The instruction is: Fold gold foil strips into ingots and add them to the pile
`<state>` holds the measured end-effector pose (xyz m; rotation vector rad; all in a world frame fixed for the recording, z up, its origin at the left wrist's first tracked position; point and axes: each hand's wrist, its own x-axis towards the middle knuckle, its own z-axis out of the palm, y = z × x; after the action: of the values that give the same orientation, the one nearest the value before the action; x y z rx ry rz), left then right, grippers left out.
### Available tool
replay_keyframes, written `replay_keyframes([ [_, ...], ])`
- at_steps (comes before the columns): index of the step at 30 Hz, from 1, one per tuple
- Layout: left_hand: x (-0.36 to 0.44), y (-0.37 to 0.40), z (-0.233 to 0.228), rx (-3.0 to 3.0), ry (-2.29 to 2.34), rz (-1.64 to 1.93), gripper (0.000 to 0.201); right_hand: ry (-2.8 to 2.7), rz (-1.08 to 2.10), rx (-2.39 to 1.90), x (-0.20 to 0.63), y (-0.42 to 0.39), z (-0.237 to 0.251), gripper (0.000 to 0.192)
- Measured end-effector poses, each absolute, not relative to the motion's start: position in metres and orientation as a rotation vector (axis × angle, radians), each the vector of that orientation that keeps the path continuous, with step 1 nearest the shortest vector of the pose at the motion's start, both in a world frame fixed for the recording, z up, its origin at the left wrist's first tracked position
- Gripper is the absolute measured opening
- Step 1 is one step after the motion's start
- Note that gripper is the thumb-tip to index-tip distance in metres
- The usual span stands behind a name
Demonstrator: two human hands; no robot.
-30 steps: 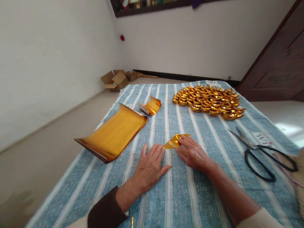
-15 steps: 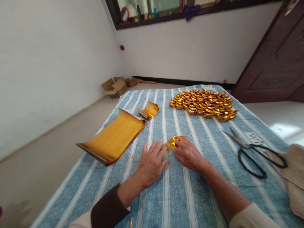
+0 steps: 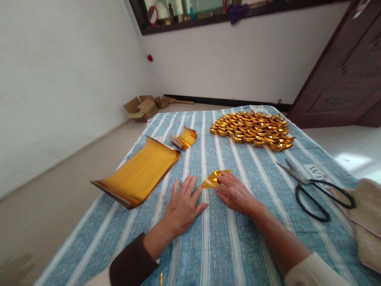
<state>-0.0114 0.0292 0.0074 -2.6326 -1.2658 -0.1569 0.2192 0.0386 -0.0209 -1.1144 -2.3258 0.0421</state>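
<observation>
A small folded piece of gold paper (image 3: 210,181) lies on the striped cloth (image 3: 217,242), under the fingertips of the right hand (image 3: 236,194), with its pointed left end showing beyond them. The right fingers lie close together over the paper; whether they pinch it or only press it down cannot be told. The left hand (image 3: 183,206) lies palm down with its fingers spread apart and holds nothing; its index fingertip is right at the paper's left point, though whether the two touch is unclear. To the left of the left fingers lies a stack of large gold sheets (image 3: 141,171) with curled edges, and beyond those fingertips sits a smaller stack of gold sheets (image 3: 187,138), also curled. Farther out past the right fingers, a cluster of gold paper boats (image 3: 253,129) stands in packed rows. Well to the right of the right fingers are scissors (image 3: 312,188) with black handles, blades slightly parted and pointing away, and just beyond their handles lies a tan cloth item (image 3: 367,216).
</observation>
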Motion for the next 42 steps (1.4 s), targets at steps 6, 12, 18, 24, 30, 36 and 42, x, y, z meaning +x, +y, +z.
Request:
replay_keyframes([
  [6,-0.017,0.029,0.009,-2.618,-1.256,-0.157,0.040,-2.329,0.072,-1.095,0.220,0.039,-0.021,0.013],
  [12,-0.023,0.025,0.012,-2.622,-1.264,-0.229,0.033,-2.326,0.074,-1.084,0.220,0.040,-0.022,0.013],
  [18,-0.016,0.007,0.010,-2.693,-1.241,-0.436,0.033,-2.334,0.066,-1.101,0.219,0.039,-0.020,0.013],
  [24,0.009,0.020,-0.011,-3.000,-1.204,-0.387,0.066,-2.313,0.086,-1.092,0.218,0.038,-0.022,0.021],
  [30,0.008,0.027,-0.015,-3.063,-1.303,-0.230,0.073,-2.284,0.092,-1.127,0.218,0.037,-0.024,0.021],
  [36,0.018,0.032,0.005,-3.002,-1.311,-0.224,0.040,-2.301,0.151,-1.091,0.222,0.039,-0.022,0.016],
  [42,0.028,0.039,0.013,-2.933,-1.297,-0.282,0.022,-2.339,0.159,-1.076,0.222,0.038,-0.015,0.015],
])
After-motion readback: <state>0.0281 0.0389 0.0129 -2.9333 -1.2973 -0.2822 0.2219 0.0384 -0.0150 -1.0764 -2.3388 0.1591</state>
